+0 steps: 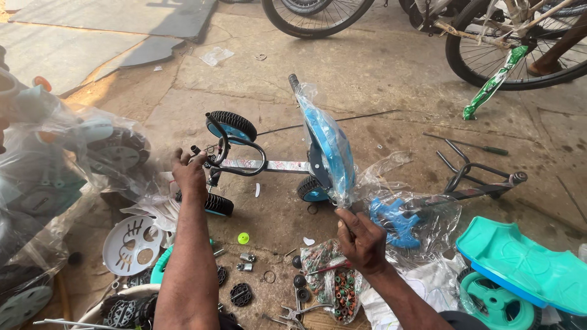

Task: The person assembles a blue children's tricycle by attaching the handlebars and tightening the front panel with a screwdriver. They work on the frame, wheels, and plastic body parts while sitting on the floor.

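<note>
Outdoor repair spot, rough concrete floor [391,79], dusty and stained, bicycle wheels [489,55] standing along the far edge. Parts are strewn everywhere in front of the person.

Centre of the floor: a small child's tricycle frame [269,165] lying low, black-tyred blue wheels [232,125] at its near-left end, a blue seat [330,153] wrapped in clear plastic standing upright at the other end.

Left hand [189,174] is up at the frame's left end, fingers curled on the dark curved bar by the wheels; looks like a grip, though the exact contact is partly hidden by the hand itself.

Right hand [361,238] is just below the wrapped seat, fingers closed together on the bottom edge of its plastic wrap.

Around them: a second frame [483,183] with a blue part [394,223] in a clear bag to the right; a teal moulded body [526,263] with a teal wheel at far right; a bag of small red and green bits [336,287] near the right wrist; a white round disc [131,244] to the left; pliers [299,313] and small black caps on the floor between the forearms. More plastic-wrapped toy parts [55,165] are piled at far left.
</note>
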